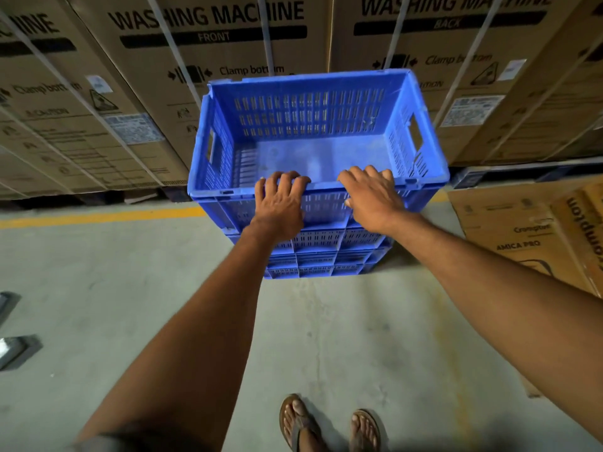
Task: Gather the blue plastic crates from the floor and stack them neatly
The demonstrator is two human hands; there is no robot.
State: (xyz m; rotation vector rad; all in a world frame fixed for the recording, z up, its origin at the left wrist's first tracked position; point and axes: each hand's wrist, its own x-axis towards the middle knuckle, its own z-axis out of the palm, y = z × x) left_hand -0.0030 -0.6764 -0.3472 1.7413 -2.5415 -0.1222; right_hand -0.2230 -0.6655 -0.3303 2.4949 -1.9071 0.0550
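A blue slotted plastic crate [313,119] sits open side up on top of a stack of blue crates [326,256] on the concrete floor. It holds nothing inside. My left hand [280,203] curls its fingers over the crate's near rim, left of centre. My right hand [372,197] grips the same rim to the right, thumb on the outer wall. Both arms reach forward from the bottom of the view.
Tall cardboard washing-machine boxes [208,60] form a wall right behind the stack. Brown cartons [528,230] lie at the right. A yellow floor line [98,216] runs left. Dark objects [16,350] sit at the left edge. My sandalled feet [329,422] stand below.
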